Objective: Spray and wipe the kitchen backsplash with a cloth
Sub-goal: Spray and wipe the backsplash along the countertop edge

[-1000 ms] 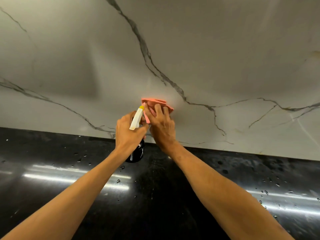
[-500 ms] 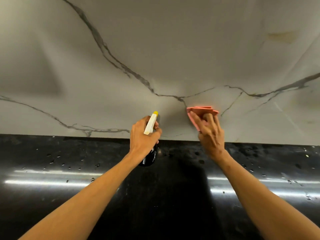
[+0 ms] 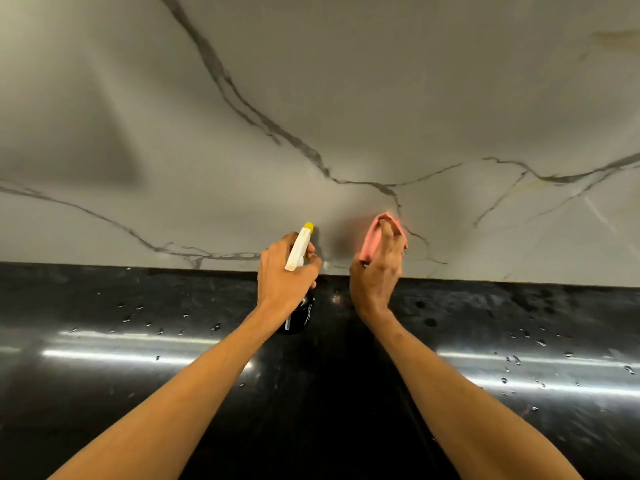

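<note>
Held low before the backsplash (image 3: 346, 81): spray bottle (image 3: 298, 251) and cloth (image 3: 370, 241).
I observe the fingers (image 3: 313, 264) of the left hand (image 3: 280, 275) curled round the bottle, nozzle toward 12 o'clock; the right hand (image 3: 375, 278) grips the folded pink cloth at the bottle's 3 o'clock, wall contact unconfirmed. Droplet-spotted black bench (image 3: 138, 375) at 6 o'clock.

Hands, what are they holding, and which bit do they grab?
The left hand grips the spray bottle round its neck, under the white trigger head. The right hand holds the folded pink cloth, fingers curled over its top edge.
</note>
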